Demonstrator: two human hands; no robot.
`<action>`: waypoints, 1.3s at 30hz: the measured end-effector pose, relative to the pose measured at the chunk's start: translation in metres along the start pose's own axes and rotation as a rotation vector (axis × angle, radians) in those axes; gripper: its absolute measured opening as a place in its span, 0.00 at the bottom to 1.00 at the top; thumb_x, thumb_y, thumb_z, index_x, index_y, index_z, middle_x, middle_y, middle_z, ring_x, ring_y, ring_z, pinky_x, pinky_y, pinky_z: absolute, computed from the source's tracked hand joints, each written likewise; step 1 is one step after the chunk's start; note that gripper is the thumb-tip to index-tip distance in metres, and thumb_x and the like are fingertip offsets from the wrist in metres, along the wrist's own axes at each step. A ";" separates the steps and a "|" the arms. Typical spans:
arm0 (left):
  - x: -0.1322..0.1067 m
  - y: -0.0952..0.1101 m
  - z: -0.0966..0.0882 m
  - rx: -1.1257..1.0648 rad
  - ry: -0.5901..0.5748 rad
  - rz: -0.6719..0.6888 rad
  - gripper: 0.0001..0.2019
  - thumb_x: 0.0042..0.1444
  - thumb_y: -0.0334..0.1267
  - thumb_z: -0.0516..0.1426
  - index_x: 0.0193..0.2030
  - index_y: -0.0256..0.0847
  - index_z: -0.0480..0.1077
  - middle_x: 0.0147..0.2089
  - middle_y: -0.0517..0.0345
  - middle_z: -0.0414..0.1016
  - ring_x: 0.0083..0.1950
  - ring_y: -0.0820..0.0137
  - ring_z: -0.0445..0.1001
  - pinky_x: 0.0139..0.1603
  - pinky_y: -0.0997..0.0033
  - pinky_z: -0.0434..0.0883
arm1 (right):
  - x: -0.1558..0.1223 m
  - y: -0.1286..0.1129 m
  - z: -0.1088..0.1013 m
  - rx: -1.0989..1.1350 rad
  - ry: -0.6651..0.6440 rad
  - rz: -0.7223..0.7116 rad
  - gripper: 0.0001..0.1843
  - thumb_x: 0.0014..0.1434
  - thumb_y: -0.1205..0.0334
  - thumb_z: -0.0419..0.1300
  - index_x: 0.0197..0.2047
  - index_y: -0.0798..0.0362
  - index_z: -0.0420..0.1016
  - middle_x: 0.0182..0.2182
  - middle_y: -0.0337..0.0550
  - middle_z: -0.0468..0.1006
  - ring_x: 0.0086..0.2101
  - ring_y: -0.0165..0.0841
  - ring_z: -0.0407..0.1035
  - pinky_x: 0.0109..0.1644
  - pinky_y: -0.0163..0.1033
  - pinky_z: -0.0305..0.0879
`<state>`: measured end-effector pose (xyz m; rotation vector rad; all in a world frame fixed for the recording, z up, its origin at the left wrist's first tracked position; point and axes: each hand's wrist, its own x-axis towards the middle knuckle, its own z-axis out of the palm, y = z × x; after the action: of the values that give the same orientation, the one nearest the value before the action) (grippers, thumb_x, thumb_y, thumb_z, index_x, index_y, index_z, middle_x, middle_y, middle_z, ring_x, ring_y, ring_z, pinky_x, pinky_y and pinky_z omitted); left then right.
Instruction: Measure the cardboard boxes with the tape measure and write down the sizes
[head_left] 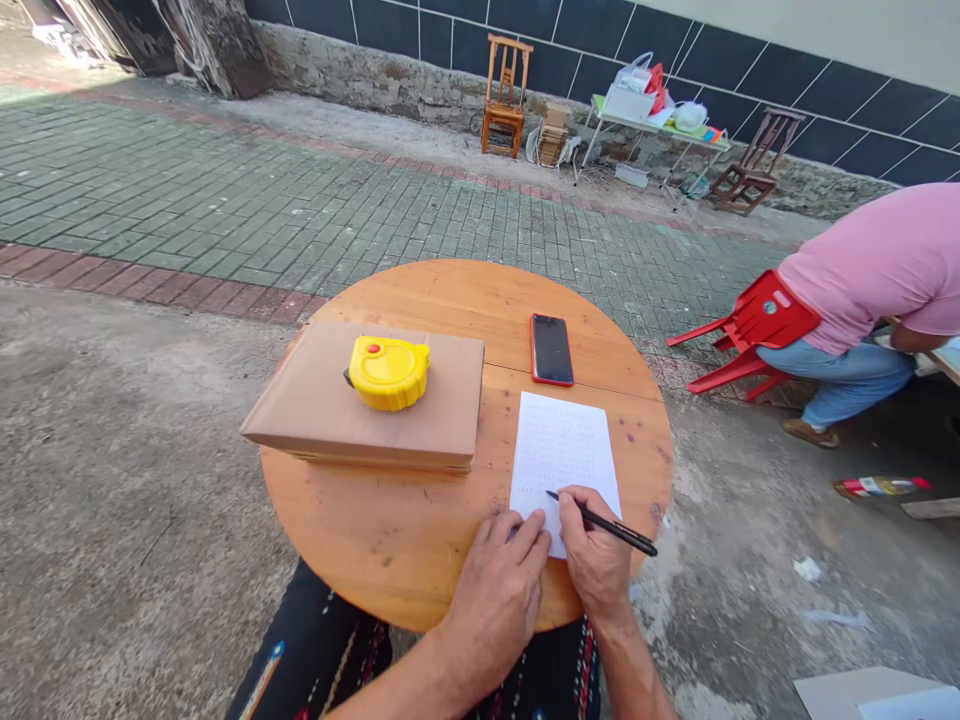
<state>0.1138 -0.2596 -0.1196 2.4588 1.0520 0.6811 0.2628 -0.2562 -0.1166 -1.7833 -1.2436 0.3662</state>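
My right hand (598, 550) is closed around a black pen (619, 530), whose tip touches a white sheet of paper (566, 440) with rows of faint handwriting. The words are too small to read. My left hand (504, 570) rests with bent, slightly parted fingers on the sheet's lower left edge. A small dark blue bit shows between its fingers; I cannot make out what it is. To the left, a yellow tape measure (390, 373) lies on a flat brown cardboard box (315, 400). Beyond the paper is a phone (551, 350) with a red edge.
Everything stands on a round wooden table (375, 550) above my knees. At right, a person in a pink shirt (877, 260) sits on a red plastic chair (772, 310). A bottle (881, 487) lies on the ground. A wooden chair (506, 95) and a loaded folding table (660, 125) stand by the wall.
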 end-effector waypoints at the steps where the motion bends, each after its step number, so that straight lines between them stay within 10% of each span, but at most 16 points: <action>1: 0.000 0.000 0.000 0.000 -0.003 -0.001 0.17 0.58 0.22 0.52 0.52 0.37 0.71 0.59 0.53 0.74 0.51 0.59 0.67 0.55 0.53 0.72 | 0.000 0.001 0.000 -0.003 0.000 0.006 0.13 0.63 0.53 0.56 0.34 0.53 0.75 0.25 0.38 0.77 0.25 0.31 0.69 0.31 0.34 0.67; 39: 0.003 0.002 -0.005 0.057 -0.039 0.002 0.18 0.60 0.24 0.51 0.54 0.40 0.71 0.63 0.55 0.72 0.52 0.58 0.67 0.54 0.52 0.71 | 0.005 0.003 -0.009 0.161 0.024 0.117 0.16 0.61 0.49 0.57 0.32 0.52 0.74 0.17 0.33 0.67 0.19 0.30 0.64 0.24 0.34 0.63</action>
<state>0.1143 -0.2577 -0.1135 2.5114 1.0688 0.6083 0.2734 -0.2564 -0.1129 -1.7210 -1.0654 0.4956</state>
